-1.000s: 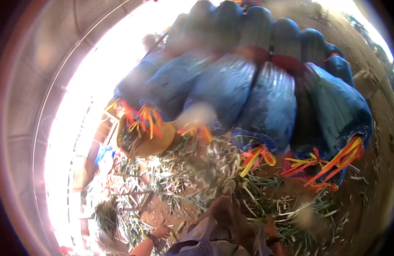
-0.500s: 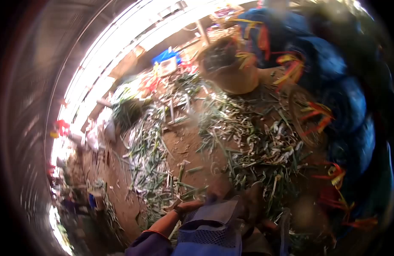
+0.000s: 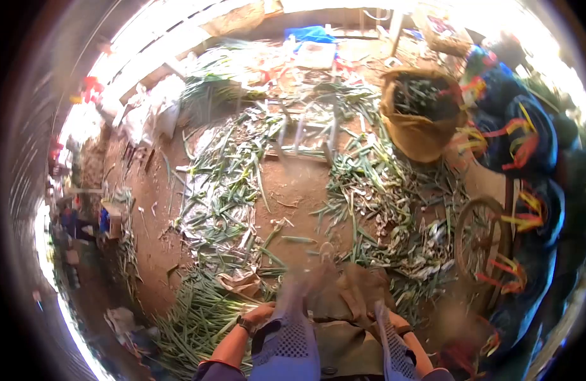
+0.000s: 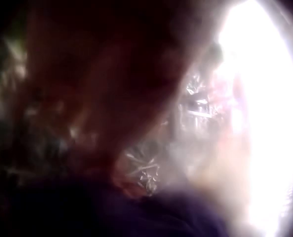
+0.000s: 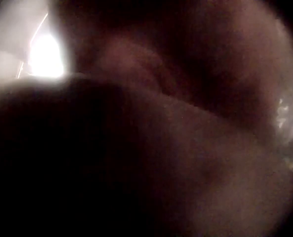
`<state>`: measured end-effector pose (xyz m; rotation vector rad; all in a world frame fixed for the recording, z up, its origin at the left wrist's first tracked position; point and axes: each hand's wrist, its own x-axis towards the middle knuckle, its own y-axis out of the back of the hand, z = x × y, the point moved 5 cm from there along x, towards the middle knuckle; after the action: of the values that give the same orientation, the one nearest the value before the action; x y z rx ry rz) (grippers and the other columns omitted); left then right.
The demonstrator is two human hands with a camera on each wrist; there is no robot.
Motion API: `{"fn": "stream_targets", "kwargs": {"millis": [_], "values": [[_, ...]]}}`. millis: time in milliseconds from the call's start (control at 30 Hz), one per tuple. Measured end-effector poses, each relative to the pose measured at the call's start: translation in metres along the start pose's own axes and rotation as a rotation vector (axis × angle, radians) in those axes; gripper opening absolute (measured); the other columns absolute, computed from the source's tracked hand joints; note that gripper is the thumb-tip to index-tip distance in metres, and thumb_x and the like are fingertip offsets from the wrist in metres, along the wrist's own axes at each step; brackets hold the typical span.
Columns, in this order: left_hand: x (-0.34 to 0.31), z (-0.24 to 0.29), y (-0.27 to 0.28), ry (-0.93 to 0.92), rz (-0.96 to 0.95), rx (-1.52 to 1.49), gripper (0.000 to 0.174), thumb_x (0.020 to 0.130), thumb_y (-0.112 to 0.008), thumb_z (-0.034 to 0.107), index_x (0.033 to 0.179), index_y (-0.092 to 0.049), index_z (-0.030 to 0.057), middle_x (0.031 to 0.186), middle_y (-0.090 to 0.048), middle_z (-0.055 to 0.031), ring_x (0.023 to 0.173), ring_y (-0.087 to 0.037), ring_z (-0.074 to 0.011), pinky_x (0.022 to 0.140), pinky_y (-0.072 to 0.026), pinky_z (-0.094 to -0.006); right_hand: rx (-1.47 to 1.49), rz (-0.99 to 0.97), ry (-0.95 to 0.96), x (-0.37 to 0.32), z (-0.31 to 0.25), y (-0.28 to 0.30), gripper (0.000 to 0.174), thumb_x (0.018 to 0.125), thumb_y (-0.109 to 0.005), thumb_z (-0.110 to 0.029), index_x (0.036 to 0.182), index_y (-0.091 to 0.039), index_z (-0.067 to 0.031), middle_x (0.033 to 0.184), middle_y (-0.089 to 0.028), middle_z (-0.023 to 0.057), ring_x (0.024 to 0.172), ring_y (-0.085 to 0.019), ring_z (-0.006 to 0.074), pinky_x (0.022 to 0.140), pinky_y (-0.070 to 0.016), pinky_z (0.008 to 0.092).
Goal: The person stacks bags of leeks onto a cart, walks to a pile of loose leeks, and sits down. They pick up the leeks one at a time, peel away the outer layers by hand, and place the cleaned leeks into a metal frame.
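Observation:
In the head view my left hand [image 3: 261, 312] hangs low beside the left panel of the purple-grey mesh vest [image 3: 285, 355], its fingertips partly covered by the vest. Nothing shows in it. A dark band circles that wrist. Left of it lies a thick heap of long green onions [image 3: 191, 311], and a crumpled tan wrapper [image 3: 239, 284] sits just beyond. My right hand [image 3: 394, 319] is at the vest's other side, mostly covered by it. Both wrist views are dark and blurred; I cannot tell how the right fingers lie.
Cut onion leaves [image 3: 220, 184] litter the brown dirt floor [image 3: 293, 190] on both sides. A yellow-brown container [image 3: 423, 140] stands back right. A spoked wheel [image 3: 461, 244] and stuffed blue sacks [image 3: 540, 133] with red and yellow ties line the right. White bags [image 3: 163, 111] lie back left.
The head view has swung from the blue sacks toward the littered floor at the left, so the sacks now stand at the right edge. My left hand has drawn in against the vest.

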<state>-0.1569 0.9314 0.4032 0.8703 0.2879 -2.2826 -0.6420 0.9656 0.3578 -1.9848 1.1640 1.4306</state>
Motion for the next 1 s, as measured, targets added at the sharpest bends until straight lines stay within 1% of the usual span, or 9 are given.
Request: {"fn": "stream_targets", "kwargs": {"millis": [67,100,200,333,567,667,767,867,1000], "values": [[-0.004,-0.027,-0.006,0.160,0.102,-0.187,0.040,0.098,-0.049,0.020,0.132,-0.053,0.0005,0.126,-0.059,-0.0107,0.111,-0.056,-0.0191,0.096,-0.0442,-0.0298,-0.013,-0.036,-0.044,0.018,0.001,0.016,0.081,0.099,-0.019,-0.062,0.137,-0.046,0.0033,0.134,-0.052,0.0218,0.123,-0.050,0.0349,0.105,-0.0397,0.0430],[-0.001,-0.034,-0.007,0.192,0.139,-0.234,0.040,0.097,-0.050,0.020,0.132,-0.053,0.0004,0.126,-0.059,-0.0108,0.111,-0.056,-0.0193,0.096,-0.0440,-0.0301,-0.011,-0.331,-0.106,0.025,-0.018,0.029,0.102,0.091,-0.058,-0.046,0.147,0.003,0.0125,0.150,-0.019,0.0369,0.138,-0.029,0.0450,0.110,-0.0333,0.0442],[0.017,-0.043,-0.011,0.236,0.195,-0.327,0.041,0.096,-0.051,0.022,0.131,-0.054,0.0001,0.126,-0.060,-0.0110,0.111,-0.055,-0.0198,0.097,-0.0432,-0.0308,-0.039,-0.393,-0.002,0.055,-0.020,0.052,0.101,0.091,-0.057,-0.046,0.147,0.004,0.0128,0.150,-0.018,0.0365,0.138,-0.029,0.0439,0.110,-0.0333,0.0439],[0.069,-0.039,-0.008,0.222,0.209,-0.379,0.042,0.094,-0.053,0.025,0.129,-0.055,-0.0002,0.125,-0.060,-0.0113,0.111,-0.054,-0.0206,0.097,-0.0423,-0.0317,-0.358,-0.202,-0.004,0.076,-0.077,0.101,0.056,0.096,-0.048,-0.046,0.126,-0.057,0.0006,0.123,-0.060,0.0252,0.113,-0.057,0.0342,0.094,-0.0447,0.0449],[0.170,0.085,0.040,0.034,0.345,-0.406,0.039,0.091,-0.058,0.024,0.120,-0.061,-0.0005,0.118,-0.064,-0.0088,0.102,-0.056,-0.0190,0.090,-0.0446,-0.0324,-0.874,-0.132,0.059,0.068,-0.273,0.256,0.041,0.085,-0.059,-0.037,0.096,-0.070,0.0005,0.107,-0.066,0.0264,0.099,-0.065,0.0394,0.081,-0.0515,0.0479],[0.206,0.189,0.086,0.281,0.225,-0.477,0.036,0.088,-0.059,0.020,0.117,-0.063,-0.0004,0.109,-0.066,-0.0066,0.094,-0.058,-0.0151,0.083,-0.0476,-0.0311,-0.668,-0.109,0.326,0.096,-0.277,0.301,0.030,0.084,-0.063,-0.031,0.092,-0.072,-0.0029,0.097,-0.068,0.0220,0.090,-0.067,0.0365,0.077,-0.0530,0.0454],[0.215,0.302,0.141,0.353,0.173,-0.513,0.034,0.086,-0.061,0.017,0.115,-0.065,-0.0003,0.103,-0.068,-0.0051,0.089,-0.059,-0.0125,0.078,-0.0495,-0.0302,0.097,-0.418,1.130,0.084,-0.277,0.337,0.025,0.088,-0.065,-0.028,0.093,-0.072,-0.0045,0.084,-0.069,0.0142,0.078,-0.069,0.0294,0.068,-0.0543,0.0392],[0.225,0.376,0.171,0.240,-0.011,-0.625,0.033,0.085,-0.059,0.013,0.115,-0.065,0.0003,0.097,-0.068,-0.0022,0.084,-0.059,-0.0096,0.072,-0.0501,-0.0276,-0.278,-0.355,0.250,0.110,-0.246,0.376,0.025,0.088,-0.065,-0.028,0.093,-0.072,-0.0046,0.084,-0.069,0.0139,0.077,-0.068,0.0290,0.068,-0.0542,0.0389],[0.243,0.397,0.199,0.239,-0.273,-0.526,0.032,0.078,-0.058,0.005,0.108,-0.065,-0.0040,0.096,-0.067,-0.0001,0.084,-0.058,-0.0085,0.074,-0.0483,-0.0271,-0.331,-0.333,0.103,0.132,-0.277,0.418,0.025,0.088,-0.066,-0.028,0.093,-0.072,-0.0047,0.084,-0.069,0.0135,0.077,-0.068,0.0283,0.067,-0.0541,0.0385]]}}
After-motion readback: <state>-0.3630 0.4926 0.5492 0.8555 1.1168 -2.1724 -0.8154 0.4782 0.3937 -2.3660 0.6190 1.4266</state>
